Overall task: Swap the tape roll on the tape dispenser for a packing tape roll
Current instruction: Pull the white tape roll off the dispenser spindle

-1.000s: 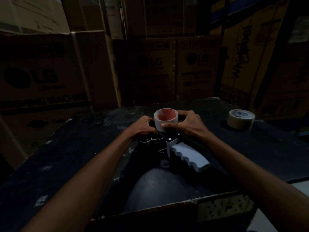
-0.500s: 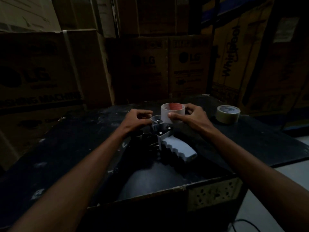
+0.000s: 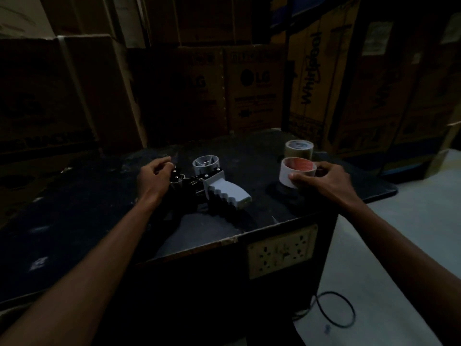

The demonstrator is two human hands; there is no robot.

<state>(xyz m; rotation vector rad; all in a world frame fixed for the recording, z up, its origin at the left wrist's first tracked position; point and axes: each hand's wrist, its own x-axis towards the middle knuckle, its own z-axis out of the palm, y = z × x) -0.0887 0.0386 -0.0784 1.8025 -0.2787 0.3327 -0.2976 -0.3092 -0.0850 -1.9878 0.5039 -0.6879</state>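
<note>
- Your right hand (image 3: 324, 179) holds the white tape roll (image 3: 295, 172), the one with the red inside. Your thumb is on the near side and your fingers curl round the far side.
- That white roll is off the tape dispenser (image 3: 212, 183). It is at the right side of the black table (image 3: 237, 151), low over the top or just touching it; you cannot tell which.
- The brown packing tape roll (image 3: 298, 149) sits flat on the table, right behind the white roll and very near it.
- Your left hand (image 3: 156, 177) grips the dark front end of the dispenser with curled fingers.
- The dispenser lies on the table between your two hands. Its gray round hub (image 3: 206, 164) is bare, with no roll on it. Its gray bumpy handle (image 3: 229, 196) points toward you and to the right.
- Big cardboard boxes (image 3: 254, 88) stand behind the table.
- A wall socket plate (image 3: 282, 250) is on the front of the table.
- A black cord (image 3: 336, 308) loops on the pale floor (image 3: 399, 233) below it.
</note>
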